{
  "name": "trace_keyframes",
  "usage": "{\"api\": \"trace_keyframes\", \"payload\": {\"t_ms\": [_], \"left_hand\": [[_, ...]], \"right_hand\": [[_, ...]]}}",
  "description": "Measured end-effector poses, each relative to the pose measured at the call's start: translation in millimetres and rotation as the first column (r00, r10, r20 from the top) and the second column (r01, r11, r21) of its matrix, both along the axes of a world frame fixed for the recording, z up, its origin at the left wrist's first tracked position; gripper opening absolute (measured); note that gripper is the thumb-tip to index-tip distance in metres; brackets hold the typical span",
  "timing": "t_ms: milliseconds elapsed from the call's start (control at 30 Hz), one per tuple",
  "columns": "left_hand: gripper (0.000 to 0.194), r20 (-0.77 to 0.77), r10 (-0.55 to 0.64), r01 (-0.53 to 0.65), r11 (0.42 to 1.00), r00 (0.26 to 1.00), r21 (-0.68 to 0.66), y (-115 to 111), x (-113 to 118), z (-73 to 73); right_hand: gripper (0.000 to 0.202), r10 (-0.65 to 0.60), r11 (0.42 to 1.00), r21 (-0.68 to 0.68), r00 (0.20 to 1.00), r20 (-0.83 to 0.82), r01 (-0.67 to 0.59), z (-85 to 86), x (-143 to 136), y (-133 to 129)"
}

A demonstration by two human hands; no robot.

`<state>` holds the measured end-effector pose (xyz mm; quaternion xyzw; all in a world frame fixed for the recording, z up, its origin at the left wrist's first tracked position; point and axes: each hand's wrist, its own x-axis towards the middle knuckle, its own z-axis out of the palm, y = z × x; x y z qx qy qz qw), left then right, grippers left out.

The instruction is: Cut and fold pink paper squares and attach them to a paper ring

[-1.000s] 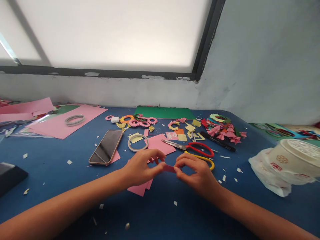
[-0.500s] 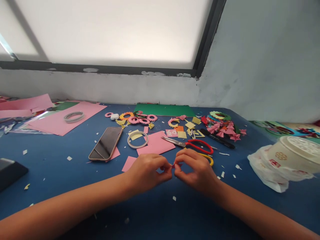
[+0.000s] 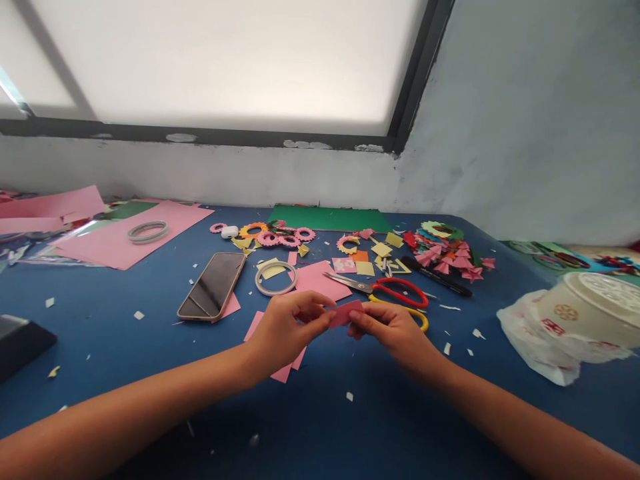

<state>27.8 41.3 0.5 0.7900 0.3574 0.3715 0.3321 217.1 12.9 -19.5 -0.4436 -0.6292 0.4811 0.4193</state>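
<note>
A small piece of pink paper (image 3: pixel 346 313) is held up between my two hands above the table. My left hand (image 3: pixel 287 327) has its thumb and fingers at the paper's left edge. My right hand (image 3: pixel 395 328) pinches the right edge, thumb in front. Just beyond the right hand lie scissors (image 3: pixel 400 293) with one red and one yellow handle, blades pointing left. Behind the left hand is a sheet of pink paper (image 3: pixel 320 280). Pink strips (image 3: pixel 283 373) lie partly hidden beneath that hand.
A phone (image 3: pixel 213 287) and a tape roll (image 3: pixel 276 278) lie left of centre. Paper rings (image 3: pixel 285 238), yellow squares (image 3: pixel 383 250), a black marker (image 3: pixel 440 277) and a pile of pink paper stars (image 3: pixel 450 257) sit farther back. A bagged white tub (image 3: pixel 575 313) stands right.
The pink paper has come into fuller view, turned broadside between the fingers. Both hands have shifted slightly and the left fingers have loosened; pink strips now show below the left hand.
</note>
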Motion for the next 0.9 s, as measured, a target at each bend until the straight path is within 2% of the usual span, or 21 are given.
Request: {"api": "trace_keyframes", "payload": {"t_ms": [67,133,200,300,367,533,633,767,900], "left_hand": [[0.011,-0.089,-0.038,0.051,0.988,0.995,0.143,1.0,-1.0,-5.9],[0.011,-0.206,-0.058,0.13,0.927,0.977,0.351,1.3,-2.8,-11.5],[0.016,-0.326,-0.044,0.203,0.857,0.944,0.473,0.8,-4.4,-15.3],[0.023,-0.479,0.007,0.245,0.853,0.878,0.462,-1.7,-4.3,-16.0],[0.024,-0.52,0.021,0.26,0.849,0.854,0.461,-3.6,-3.1,-14.1],[0.019,-0.566,0.013,0.321,0.813,0.824,0.486,-6.4,-0.6,-9.1],[0.017,-0.582,-0.009,0.329,0.832,0.813,0.446,-7.2,0.0,-9.2],[0.02,-0.546,-0.032,0.309,0.851,0.837,0.424,-9.9,1.3,-12.1],[0.033,-0.541,-0.047,0.269,0.902,0.839,0.338,-13.7,3.3,-17.9]], "right_hand": [[0.03,-0.041,0.999,-0.014,0.999,-0.009,0.041,-3.2,-1.2,0.3],[0.032,-0.067,0.997,-0.023,0.997,0.035,0.068,-5.7,-1.1,1.3],[0.035,-0.098,0.994,-0.032,0.99,0.098,0.102,-7.2,-1.0,2.0],[0.037,-0.123,0.989,-0.063,0.978,0.171,0.135,-7.6,-2.6,1.5],[0.036,-0.105,0.989,-0.081,0.979,0.173,0.12,-7.4,-4.5,0.8],[0.031,0.077,0.994,-0.093,0.99,0.119,-0.066,-9.8,-5.7,0.8],[0.033,0.128,0.986,-0.125,0.984,0.119,-0.113,-11.8,-3.3,0.9],[0.032,0.102,0.99,-0.112,0.974,0.203,-0.08,-10.9,-1.1,-0.9],[0.03,0.065,0.995,-0.085,0.961,0.27,-0.043,-8.2,-2.5,-3.3]]}}
